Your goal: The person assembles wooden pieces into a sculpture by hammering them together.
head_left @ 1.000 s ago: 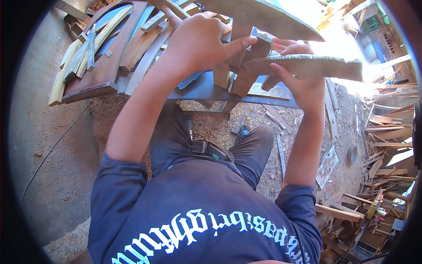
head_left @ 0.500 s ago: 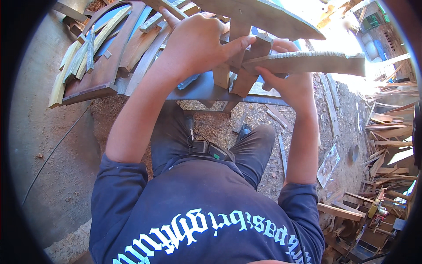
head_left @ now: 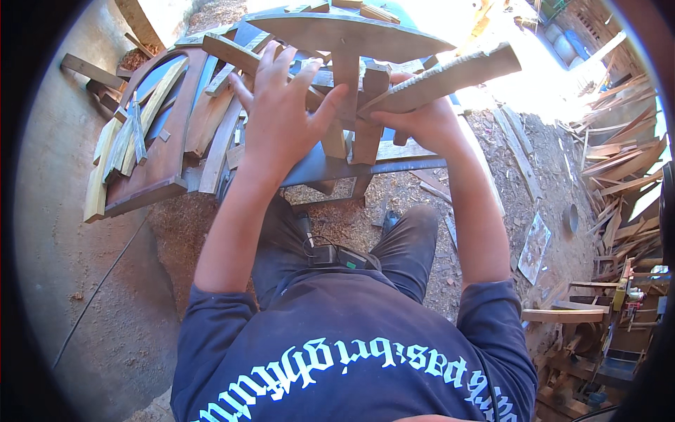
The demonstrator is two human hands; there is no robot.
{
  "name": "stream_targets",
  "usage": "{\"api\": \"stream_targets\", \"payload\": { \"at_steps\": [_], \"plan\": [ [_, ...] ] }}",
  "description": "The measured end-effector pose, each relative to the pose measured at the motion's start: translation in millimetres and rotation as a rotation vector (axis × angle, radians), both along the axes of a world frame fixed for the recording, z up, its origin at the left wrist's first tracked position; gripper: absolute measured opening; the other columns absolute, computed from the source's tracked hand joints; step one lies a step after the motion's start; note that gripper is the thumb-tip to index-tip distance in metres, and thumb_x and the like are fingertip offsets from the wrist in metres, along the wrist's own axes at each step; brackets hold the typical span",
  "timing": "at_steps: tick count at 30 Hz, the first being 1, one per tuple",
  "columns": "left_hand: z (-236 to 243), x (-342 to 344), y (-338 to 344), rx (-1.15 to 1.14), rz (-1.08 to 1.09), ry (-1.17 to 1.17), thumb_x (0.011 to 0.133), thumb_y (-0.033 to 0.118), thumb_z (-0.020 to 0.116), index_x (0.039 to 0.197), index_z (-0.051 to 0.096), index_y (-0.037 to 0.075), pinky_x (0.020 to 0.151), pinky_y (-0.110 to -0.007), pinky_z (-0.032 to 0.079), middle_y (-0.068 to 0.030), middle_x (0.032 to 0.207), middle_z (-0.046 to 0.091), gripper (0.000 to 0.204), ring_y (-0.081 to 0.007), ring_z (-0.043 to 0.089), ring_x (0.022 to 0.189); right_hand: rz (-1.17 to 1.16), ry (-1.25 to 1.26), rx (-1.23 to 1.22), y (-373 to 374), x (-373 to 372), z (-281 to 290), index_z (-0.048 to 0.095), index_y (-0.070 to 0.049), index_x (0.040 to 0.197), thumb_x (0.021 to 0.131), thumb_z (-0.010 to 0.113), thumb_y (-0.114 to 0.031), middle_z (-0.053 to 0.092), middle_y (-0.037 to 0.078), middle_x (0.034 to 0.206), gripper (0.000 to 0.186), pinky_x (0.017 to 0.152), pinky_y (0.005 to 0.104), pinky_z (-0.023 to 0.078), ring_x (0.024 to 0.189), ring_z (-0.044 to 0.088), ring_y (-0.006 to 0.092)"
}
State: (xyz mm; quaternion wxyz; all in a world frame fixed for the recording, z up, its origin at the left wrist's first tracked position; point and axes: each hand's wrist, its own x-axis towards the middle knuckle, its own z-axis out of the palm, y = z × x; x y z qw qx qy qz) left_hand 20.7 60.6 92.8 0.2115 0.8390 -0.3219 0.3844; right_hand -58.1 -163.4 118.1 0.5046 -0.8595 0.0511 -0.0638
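My left hand (head_left: 281, 116) is open, its fingers spread over a wooden strip (head_left: 228, 53) and other pieces on the worktable (head_left: 327, 169). Beside its thumb stands a wooden post (head_left: 345, 74), topped by a long curved board (head_left: 351, 33) that tapers at both ends. My right hand (head_left: 422, 119) grips a tapered wooden board (head_left: 450, 76) with a rough upper edge, thumb below it and fingers partly hidden behind. This board slants up to the right, its narrow end close to a short upright block (head_left: 369, 133). Whether the board and block are joined, I cannot tell.
A curved brown wooden frame (head_left: 144, 193) bearing loose strips stands at the left. Heaped wood offcuts (head_left: 636, 169) line the right side, with a machine (head_left: 626, 302) at the lower right. A cable (head_left: 98, 292) runs along the floor, and sawdust lies beneath the table.
My left hand has let go and spread its fingers. The curved board and the rough-edged board now appear further left, and the latter has tilted upward at its right end.
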Motion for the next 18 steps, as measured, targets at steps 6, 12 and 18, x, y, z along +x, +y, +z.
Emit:
{"api": "stream_targets", "payload": {
  "at_steps": [6, 12, 18],
  "plan": [
    [-20.8, -25.0, 15.1, -0.401, -0.232, 0.276, 0.091, 0.026, 0.071, 0.116, 0.069, 0.005, 0.106, -0.052, 0.039, -0.0165, 0.122, 0.063, 0.033, -0.0335, 0.057, 0.120, 0.075, -0.095, -0.059, -9.9, 12.0, 1.3, 0.064, 0.000, 0.125, 0.078, 0.084, -0.007, 0.074, 0.005, 0.089, 0.052, 0.049, 0.0260, 0.052, 0.065, 0.069, 0.0099],
    [-55.9, -42.9, 3.4, -0.624, -0.220, 0.672, 0.092, 0.025, 0.070, 0.134, 0.051, -0.003, 0.102, -0.044, 0.045, -0.0183, 0.123, 0.057, 0.054, -0.0310, 0.057, 0.114, 0.034, -0.107, -0.041, -6.9, 8.8, -3.9, 0.064, 0.000, 0.121, 0.079, 0.082, -0.003, 0.075, 0.007, 0.089, 0.046, 0.046, 0.0273, 0.053, 0.060, 0.070, 0.0127],
    [-37.2, -18.4, -16.3, -0.733, -0.078, 0.504, 0.081, 0.039, 0.085, 0.154, 0.013, -0.010, 0.119, -0.045, 0.031, -0.0310, 0.147, 0.033, 0.114, -0.0384, 0.040, 0.138, 0.058, -0.005, 0.035, 4.9, -0.5, 8.5, 0.062, -0.002, 0.113, 0.079, 0.084, -0.003, 0.072, 0.005, 0.086, 0.041, 0.049, 0.0266, 0.052, 0.060, 0.069, 0.0139]
  ]
}}
